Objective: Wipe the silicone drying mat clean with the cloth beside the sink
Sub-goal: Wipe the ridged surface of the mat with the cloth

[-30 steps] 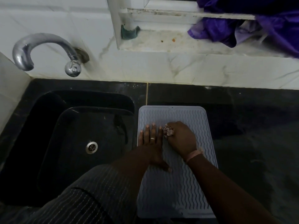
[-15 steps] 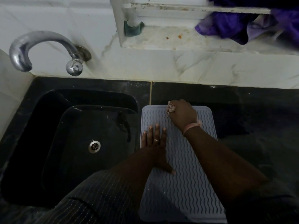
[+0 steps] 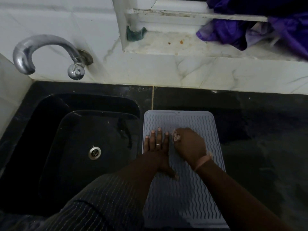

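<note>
right now the pale grey silicone drying mat [image 3: 191, 197] lies flat on the black surface [image 3: 258, 147], just right of the black sink [image 3: 83, 147], its wavy ribs running from the near edge toward the far wall. the left hand [image 3: 156, 147] rests palm down on the mat's left side, fingers straight and slightly spread, thumb stretched out toward the near right, a ring on one finger. the right hand [image 3: 190, 144] sits just beside it on the mat, fingers curled round a small pale bunched cloth [image 3: 176, 136], of which only a bit shows at the hand's left edge. a pink band circles the right wrist. a dark striped sleeve [image 3: 100, 205] covers the left arm.

on the far left a chrome tap [image 3: 45, 52] curves out from the white marbled wall over the sink, whose metal drain [image 3: 94, 152] shows in the basin. on the window ledge at the far right lies crumpled purple fabric [image 3: 250, 34].
</note>
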### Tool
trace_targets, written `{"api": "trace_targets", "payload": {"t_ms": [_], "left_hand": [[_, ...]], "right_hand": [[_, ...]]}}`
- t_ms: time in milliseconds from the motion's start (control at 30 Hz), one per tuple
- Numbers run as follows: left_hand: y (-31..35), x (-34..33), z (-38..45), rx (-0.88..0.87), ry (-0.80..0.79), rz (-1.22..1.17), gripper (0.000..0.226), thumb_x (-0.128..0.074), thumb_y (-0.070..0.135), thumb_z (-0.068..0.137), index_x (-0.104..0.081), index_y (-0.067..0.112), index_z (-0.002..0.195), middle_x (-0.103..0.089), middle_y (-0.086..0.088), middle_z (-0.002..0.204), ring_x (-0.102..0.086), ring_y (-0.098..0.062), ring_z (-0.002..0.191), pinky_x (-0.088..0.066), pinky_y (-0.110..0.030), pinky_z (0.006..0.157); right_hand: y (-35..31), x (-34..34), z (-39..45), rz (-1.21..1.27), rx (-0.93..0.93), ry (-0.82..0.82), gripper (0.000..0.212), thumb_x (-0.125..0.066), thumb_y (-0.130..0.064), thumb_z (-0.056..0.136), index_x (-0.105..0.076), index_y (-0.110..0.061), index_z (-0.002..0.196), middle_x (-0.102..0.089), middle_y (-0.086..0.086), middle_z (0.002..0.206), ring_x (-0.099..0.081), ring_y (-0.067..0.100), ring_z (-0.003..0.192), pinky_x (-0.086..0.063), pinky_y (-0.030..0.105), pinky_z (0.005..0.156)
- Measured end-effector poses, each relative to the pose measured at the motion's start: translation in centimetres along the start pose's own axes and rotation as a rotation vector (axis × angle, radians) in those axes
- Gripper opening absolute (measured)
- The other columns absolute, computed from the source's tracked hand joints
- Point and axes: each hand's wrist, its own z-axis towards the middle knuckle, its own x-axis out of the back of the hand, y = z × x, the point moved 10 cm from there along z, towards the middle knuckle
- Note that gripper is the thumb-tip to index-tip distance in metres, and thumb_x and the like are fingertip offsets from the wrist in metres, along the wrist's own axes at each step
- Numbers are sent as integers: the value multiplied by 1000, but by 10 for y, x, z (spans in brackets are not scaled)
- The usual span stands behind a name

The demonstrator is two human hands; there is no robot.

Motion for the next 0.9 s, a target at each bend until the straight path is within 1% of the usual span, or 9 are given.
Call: {"api": "trace_targets", "payload": {"t_ms": [100,200,267,367,533,600,667,800,900], "left_hand": [[1,1,-1,3,13,11,163,-75,84,56,49,22,141,67,-11,133,61,-35,124,32,-57,111],[1,2,-2,10,16,16,163,-76,83,56,49,21,141,66,-12,135,60,-35,125,30,-58,112],[2,2,-2,3,22,14,163,-76,84,56,48,20,142,65,-13,135,60,-36,125,30,-58,112],[3,3,-4,-9,23,5,163,-75,84,57,49,20,141,67,-12,132,62,-35,123,33,-57,110],[4,3,-6,-11,7,9,161,-75,84,58,50,21,139,66,-12,133,62,-35,120,34,-56,109],[3,2,-4,-6,-12,3,161,-75,83,58,53,22,136,68,-11,130,64,-34,118,37,-55,106],[3,0,-3,2,-24,4,161,-75,83,58,54,23,135,69,-11,129,64,-33,118,39,-54,102],[2,-2,0,4,-39,-1,161,-75,83,58,52,24,137,68,-10,131,63,-34,122,38,-55,104],[2,0,1,-14,-19,-13,162,-75,85,57,51,24,138,68,-8,132,63,-34,121,36,-56,106]], "right_hand": [[6,-9,-31,-44,-7,-18,29,-48,-40,99,-71,-22,93,-68,0,95,-67,20,84,-56,36,75],[10,-13,-46,-29,34,3,25,-53,-35,98,-72,-21,91,-69,1,93,-67,18,80,-53,31,70],[12,-13,-46,-27,53,47,23,-53,-36,98,-71,-22,92,-68,0,93,-65,17,80,-54,33,70],[14,-16,-33,-60,65,100,27,-49,-42,97,-70,-25,96,-66,-2,96,-64,17,84,-56,38,72],[10,-8,-5,-51,109,130,26,-49,-41,94,-69,-28,104,-65,-4,104,-63,16,94,-54,35,80],[7,1,9,-35,108,150,24,-54,-38,95,-70,-26,107,-66,-2,106,-63,17,94,-55,36,80],[4,6,25,-51,107,156,24,-52,-36,95,-69,-24,107,-66,-1,105,-64,18,94,-56,38,80],[6,20,55,-57,39,188,24,-48,-32,96,-67,-21,106,-65,3,104,-64,22,93,-57,43,78],[8,30,70,-43,-9,180,23,-50,-29,98,-68,-17,104,-63,7,104,-63,25,92,-55,42,76]]}}
